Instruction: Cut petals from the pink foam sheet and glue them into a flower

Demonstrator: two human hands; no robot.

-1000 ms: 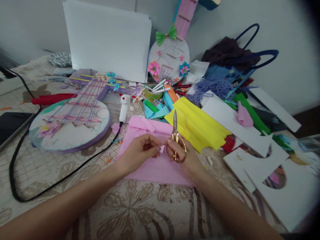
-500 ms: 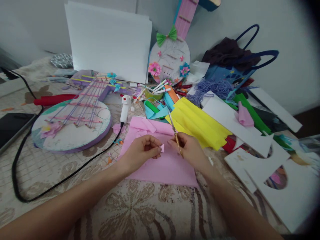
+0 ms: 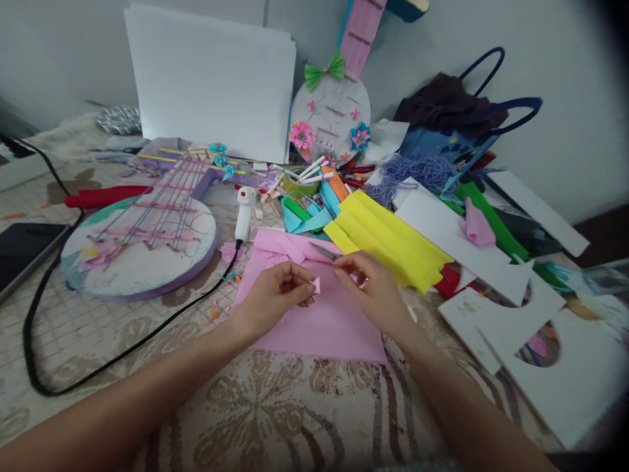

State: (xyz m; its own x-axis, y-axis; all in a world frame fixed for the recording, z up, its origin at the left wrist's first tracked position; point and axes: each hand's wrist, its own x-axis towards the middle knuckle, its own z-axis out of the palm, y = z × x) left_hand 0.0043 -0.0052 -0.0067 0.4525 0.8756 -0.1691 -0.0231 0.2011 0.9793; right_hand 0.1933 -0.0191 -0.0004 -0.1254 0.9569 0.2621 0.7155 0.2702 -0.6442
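1. Pink scrap (image 3: 317,285): one small piece, centre of the frame, pinched at the fingertips of the left hand (image 3: 275,295). That hand is curled nearly closed, thumb and forefinger on the scrap.
2. Right hand (image 3: 373,292): just right of the scrap, a small gap between them. Its fingers are closed round one pair of scissors (image 3: 324,252); the handles are hidden in the hand.
3. Key relation: the scissors' long axis runs from the right hand toward the upper left. The blade tips lie just above the scrap, not touching it. Can't tell whether the blades are parted.
4. Both hands are over one pink sheet (image 3: 319,328), flat on the patterned cloth (image 3: 255,406).
5. One folded yellow sheet (image 3: 388,242) is right of centre, touching the pink sheet's upper edge.
6. One white glue gun (image 3: 244,213) with a black cord (image 3: 122,351) is left of the pink sheet.
7. Two guitar-shaped boards: one flat at left (image 3: 142,255), one leaning at the wall, top centre (image 3: 334,111).
8. Blue bag (image 3: 466,137) is at the upper right.
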